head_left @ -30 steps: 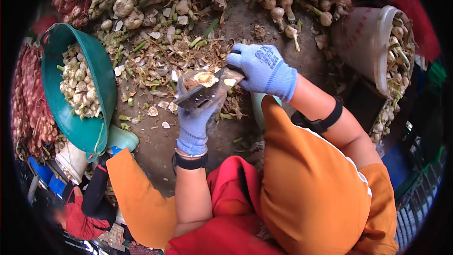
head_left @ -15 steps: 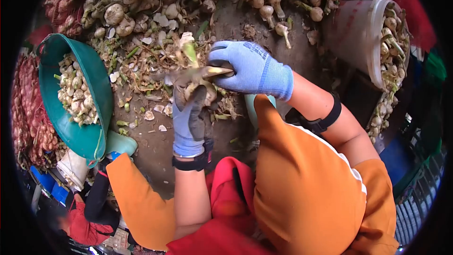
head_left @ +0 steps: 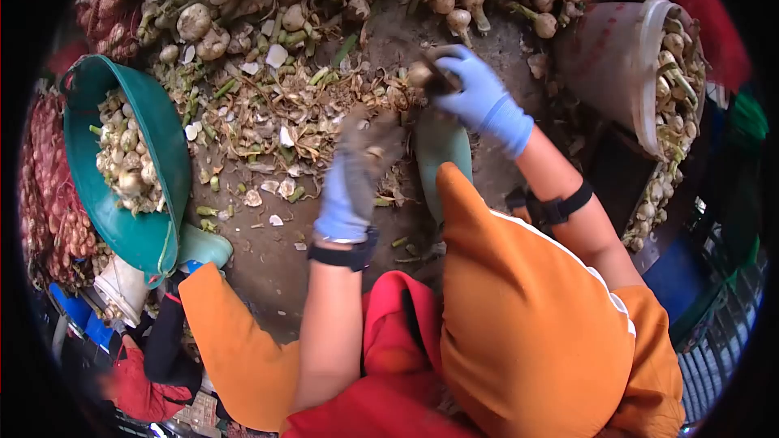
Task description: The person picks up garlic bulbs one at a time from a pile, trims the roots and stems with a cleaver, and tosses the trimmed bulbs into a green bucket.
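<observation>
My right hand [head_left: 480,99], in a blue glove with a dark palm, is closed round a dark knife [head_left: 439,79]. A rounded tan thing [head_left: 419,74], blurred, shows at the knife's far side; I cannot tell whether it is a garlic bulb in my fingers. My left hand [head_left: 347,191], gloved alike, is over the litter of garlic trimmings [head_left: 312,118], its fingers smeared by motion. Loose garlic bulbs with stems [head_left: 442,0] lie heaped ahead of both hands.
At left a tilted green basin [head_left: 109,223] holds trimmed garlic bulbs [head_left: 130,154], beside red net sacks [head_left: 55,186]. A white bucket [head_left: 604,61] of garlic lies tipped at right. A pale green boot [head_left: 442,158] stands below my right hand. Another person [head_left: 150,381] sits at lower left.
My hands have parted: the right moved right and forward with the knife, the left slightly toward me. The stemmed bulb between them is gone from there. A pale bulb newly shows in the basin.
</observation>
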Demonstrator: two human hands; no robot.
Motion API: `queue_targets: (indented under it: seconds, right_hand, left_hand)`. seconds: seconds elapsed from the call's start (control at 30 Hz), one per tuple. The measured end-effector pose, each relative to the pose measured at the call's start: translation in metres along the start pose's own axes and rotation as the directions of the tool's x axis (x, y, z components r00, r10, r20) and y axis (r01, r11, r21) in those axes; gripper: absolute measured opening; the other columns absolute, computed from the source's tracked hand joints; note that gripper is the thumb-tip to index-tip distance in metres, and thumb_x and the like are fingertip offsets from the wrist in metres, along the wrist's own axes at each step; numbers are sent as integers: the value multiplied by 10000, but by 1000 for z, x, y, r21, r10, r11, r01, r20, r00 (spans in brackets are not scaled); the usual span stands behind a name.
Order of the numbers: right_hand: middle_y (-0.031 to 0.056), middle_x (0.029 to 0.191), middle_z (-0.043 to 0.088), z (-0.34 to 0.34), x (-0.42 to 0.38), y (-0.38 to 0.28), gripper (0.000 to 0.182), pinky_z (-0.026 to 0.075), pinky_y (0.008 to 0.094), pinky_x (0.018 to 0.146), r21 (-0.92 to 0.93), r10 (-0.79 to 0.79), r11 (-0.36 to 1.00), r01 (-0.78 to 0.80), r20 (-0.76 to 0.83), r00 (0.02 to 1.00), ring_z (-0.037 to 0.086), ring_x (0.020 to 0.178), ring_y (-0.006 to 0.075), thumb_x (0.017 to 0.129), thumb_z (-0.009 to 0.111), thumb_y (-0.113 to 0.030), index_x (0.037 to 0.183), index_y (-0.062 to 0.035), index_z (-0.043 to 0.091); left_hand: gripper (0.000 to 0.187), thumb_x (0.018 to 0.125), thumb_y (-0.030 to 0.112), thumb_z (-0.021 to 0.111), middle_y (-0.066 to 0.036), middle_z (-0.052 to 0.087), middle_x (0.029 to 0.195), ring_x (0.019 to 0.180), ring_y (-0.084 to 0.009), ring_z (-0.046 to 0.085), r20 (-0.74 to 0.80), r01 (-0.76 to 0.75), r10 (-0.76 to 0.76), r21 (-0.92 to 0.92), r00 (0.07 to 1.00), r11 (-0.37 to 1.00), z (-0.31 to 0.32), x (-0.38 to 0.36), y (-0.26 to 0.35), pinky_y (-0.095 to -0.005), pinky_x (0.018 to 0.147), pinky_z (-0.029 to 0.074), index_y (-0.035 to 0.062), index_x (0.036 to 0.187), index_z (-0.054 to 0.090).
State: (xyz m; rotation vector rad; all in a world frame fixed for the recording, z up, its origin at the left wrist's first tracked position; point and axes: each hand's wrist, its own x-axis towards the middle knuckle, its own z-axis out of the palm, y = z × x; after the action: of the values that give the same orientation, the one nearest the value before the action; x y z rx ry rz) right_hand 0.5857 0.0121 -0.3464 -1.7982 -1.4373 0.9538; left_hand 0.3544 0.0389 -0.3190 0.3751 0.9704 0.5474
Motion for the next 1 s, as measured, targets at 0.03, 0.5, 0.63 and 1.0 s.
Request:
queue_targets:
  seconds: [0.03,0.5,0.63,1.0]
  right_hand:
    - [152,1147,608,8,0,-21,393,492,370,927,94,-157,983,157,-10,988,624,1015,316,762,728,-234,1086,-23,655]
    - [108,1031,586,-10,-9,-86,282,534,435,720,-361,-191,882,302,312,931,632,922,319,746,708,-223,975,-104,594]
    - [117,1009,581,-4,0,-71,297,530,450,696,-365,-115,898,245,342,933,637,883,341,744,703,-240,981,-103,588]
    - [84,684,643,8,9,-33,312,510,324,564,184,451,800,-570,442,775,606,568,146,798,654,-289,976,-33,663]
  left_hand:
    - [664,978,491,523,-182,547,1239,1031,-236,612,-52,8,1,183,999,983,1,3,-13,-338,900,524,1,1400,370]
    - [599,768,144,812,-104,577,1105,968,-220,615,152,-376,497,841,854,389,10,-18,23,-348,832,539,51,1236,449]
    - [507,768,112,800,-89,572,1086,942,-204,613,353,-531,592,834,725,153,-11,-14,18,-336,812,538,42,1167,495]
    - [635,756,101,820,-91,584,1223,1120,-172,577,376,-549,555,816,742,182,7,-2,53,-332,964,501,37,1300,500]
